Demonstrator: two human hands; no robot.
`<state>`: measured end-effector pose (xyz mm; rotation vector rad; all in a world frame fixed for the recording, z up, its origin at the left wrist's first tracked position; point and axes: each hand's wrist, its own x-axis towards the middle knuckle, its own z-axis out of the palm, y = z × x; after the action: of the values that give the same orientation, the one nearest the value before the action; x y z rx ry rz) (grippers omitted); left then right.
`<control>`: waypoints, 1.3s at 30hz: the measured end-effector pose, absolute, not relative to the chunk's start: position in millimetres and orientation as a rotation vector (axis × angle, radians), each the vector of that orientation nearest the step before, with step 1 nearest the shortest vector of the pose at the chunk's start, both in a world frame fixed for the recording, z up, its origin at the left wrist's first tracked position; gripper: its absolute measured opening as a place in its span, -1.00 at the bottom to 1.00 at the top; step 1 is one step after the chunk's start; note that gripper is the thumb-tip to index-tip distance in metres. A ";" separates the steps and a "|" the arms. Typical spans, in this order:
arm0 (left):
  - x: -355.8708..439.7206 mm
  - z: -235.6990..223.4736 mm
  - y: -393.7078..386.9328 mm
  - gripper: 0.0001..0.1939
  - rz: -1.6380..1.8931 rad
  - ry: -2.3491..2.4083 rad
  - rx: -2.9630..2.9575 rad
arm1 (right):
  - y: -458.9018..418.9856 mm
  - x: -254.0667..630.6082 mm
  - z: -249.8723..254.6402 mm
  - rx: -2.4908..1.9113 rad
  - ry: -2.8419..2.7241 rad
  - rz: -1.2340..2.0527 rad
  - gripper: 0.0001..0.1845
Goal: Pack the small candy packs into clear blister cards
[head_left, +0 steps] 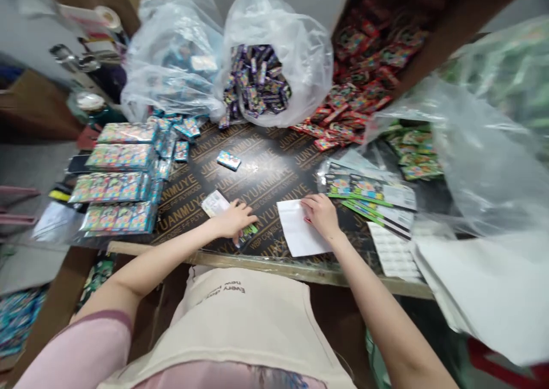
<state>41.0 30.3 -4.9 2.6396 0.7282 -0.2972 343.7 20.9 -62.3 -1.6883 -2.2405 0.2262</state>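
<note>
My left hand (234,219) lies over a printed card (215,203) near the table's front edge, its fingers bent round it. The card's white end sticks out at the far left of the hand, and a green and black end shows beneath the fingers. My right hand (321,214) has its fingers closed on the upper right part of a white sheet of paper (295,229), which is partly under the hand. A single small blue packet (229,160) lies on the dark table beyond my left hand.
Wrapped multipacks (118,186) are stacked at the left. Plastic bags hold blue packets (180,71) and purple packets (259,80) at the back. Red packets (343,114) spill at back right, near green packets (418,151). Printed cards (369,189) and a white sticker sheet (394,251) lie right.
</note>
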 end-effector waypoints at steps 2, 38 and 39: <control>44.1 -0.7 31.7 -0.33 -0.391 0.724 2.590 | 19.8 341.8 -66.6 -1.684 -2.232 0.215 -0.70; 32.3 48.7 23.0 -0.94 1.037 0.867 2.032 | -10.1 227.6 52.2 -1.320 -1.152 1.299 -0.51; 31.8 48.7 22.1 -0.94 1.047 0.856 2.048 | -12.8 227.0 51.2 -1.333 -1.183 1.270 -0.53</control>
<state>31.8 22.1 48.7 2.0483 0.8556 1.0470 227.0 -12.8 51.2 -1.3332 -1.1834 1.2696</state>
